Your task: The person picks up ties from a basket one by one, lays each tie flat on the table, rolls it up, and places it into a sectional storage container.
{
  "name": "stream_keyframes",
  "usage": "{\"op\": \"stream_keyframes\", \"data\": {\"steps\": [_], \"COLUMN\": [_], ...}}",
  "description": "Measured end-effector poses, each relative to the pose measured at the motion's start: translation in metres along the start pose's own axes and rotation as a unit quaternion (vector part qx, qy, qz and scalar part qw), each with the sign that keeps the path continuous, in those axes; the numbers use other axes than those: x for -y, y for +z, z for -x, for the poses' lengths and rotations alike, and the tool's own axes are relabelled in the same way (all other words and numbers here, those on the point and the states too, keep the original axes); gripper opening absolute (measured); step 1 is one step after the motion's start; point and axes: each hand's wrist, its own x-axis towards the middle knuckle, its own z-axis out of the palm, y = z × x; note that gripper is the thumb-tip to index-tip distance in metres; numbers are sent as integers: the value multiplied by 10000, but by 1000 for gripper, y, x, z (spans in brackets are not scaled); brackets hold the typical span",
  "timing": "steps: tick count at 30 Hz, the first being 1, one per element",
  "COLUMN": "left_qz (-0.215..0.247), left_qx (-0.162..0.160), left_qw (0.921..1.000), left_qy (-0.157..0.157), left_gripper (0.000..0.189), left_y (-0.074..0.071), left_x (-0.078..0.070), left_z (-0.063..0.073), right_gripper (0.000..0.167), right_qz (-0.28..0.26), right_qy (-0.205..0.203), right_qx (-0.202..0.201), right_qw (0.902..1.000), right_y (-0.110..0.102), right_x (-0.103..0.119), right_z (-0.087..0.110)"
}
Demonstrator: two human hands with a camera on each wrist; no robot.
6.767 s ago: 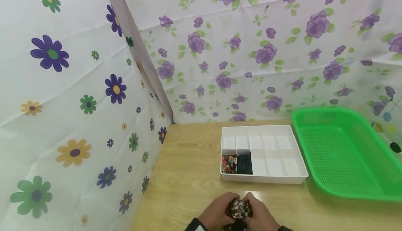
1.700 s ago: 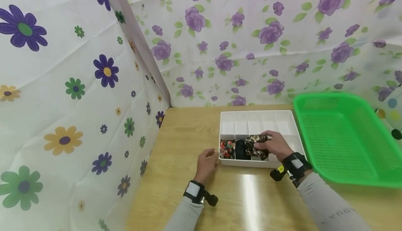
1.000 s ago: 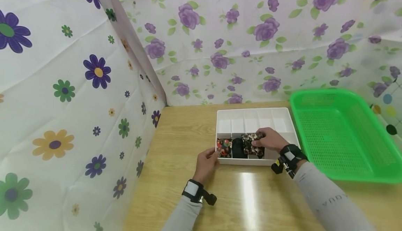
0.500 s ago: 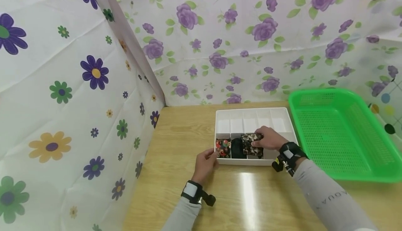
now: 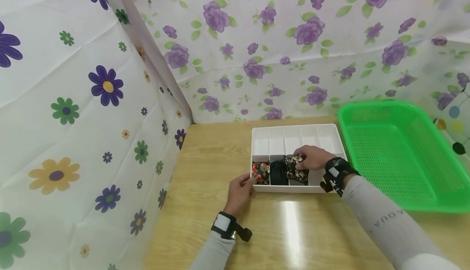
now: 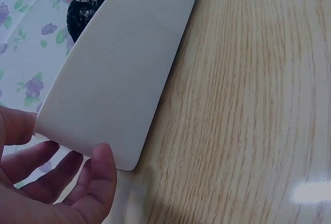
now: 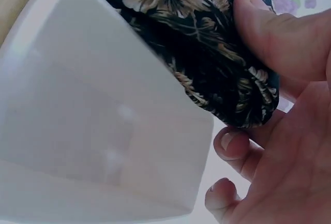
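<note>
A folded black cloth with beige flowers (image 5: pixel 296 170) leans into the third front compartment of the white divided tray (image 5: pixel 293 189), slightly tilted. My right hand (image 5: pixel 313 158) pinches its right side; in the right wrist view the thumb lies on top of the floral cloth (image 7: pixel 207 48) and fingers are beneath. My left hand (image 5: pixel 238 192) grips the tray's near left corner; the left wrist view shows thumb and fingers at the end of the tray wall (image 6: pixel 124 69). A red-patterned folded cloth (image 5: pixel 261 173) and a plain black one (image 5: pixel 278 174) fill the first two front compartments.
A large green perforated basket (image 5: pixel 389 160) stands close to the tray's right side. The wooden table (image 5: pixel 213 151) reaches back to a flowered sheet (image 5: pixel 235 58), with another sheet (image 5: pixel 121 139) on the left.
Earlier both hands held the floral cloth before the tray. The right hand has carried it to the third compartment and lately tilted it; the left has moved to the tray corner.
</note>
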Motion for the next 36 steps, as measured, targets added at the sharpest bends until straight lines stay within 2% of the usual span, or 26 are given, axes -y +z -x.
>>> {"op": "stream_keyframes", "data": {"steps": [10,14,16,19,21,23,26,28,32,36], "left_qz": [2,-27,7,36,47,30,8,-17,-61,-69], "left_qx": [-70,-113,-112,-93,-85,-72,-52,-53,-90,-52], "left_qw": [10000,9999,9999,9999,9999,9999,10000,10000,9999,9999], "left_qy": [-31,-79,-74,-67,-73,-75,-21,19,90,116], "left_gripper": [35,35,35,35,34,35,35,35,35,37], "left_y": [-7,-9,-8,-6,-6,-6,-8,-9,-9,-7], "left_x": [0,0,1,1,0,-1,-1,-2,-2,-1], "left_z": [4,3,3,3,4,6,8,8,9,11], "right_gripper": [52,49,48,48,45,40,32,33,34,37], "right_qz": [740,1040,1212,1193,999,835,764,799,933,1082], "right_qy": [720,655,584,406,187,58,12,96,244,218], "right_qx": [447,464,403,297,103,-318,-1096,-1434,-1591,-1803], "right_qw": [9936,9913,9901,9916,9948,9960,9910,9864,9825,9774], "right_y": [-2,2,9,16,17,15,16,22,42,58], "right_x": [28,30,23,12,8,12,23,29,28,20], "right_z": [-12,-21,-26,-27,-21,-11,4,9,13,14]}}
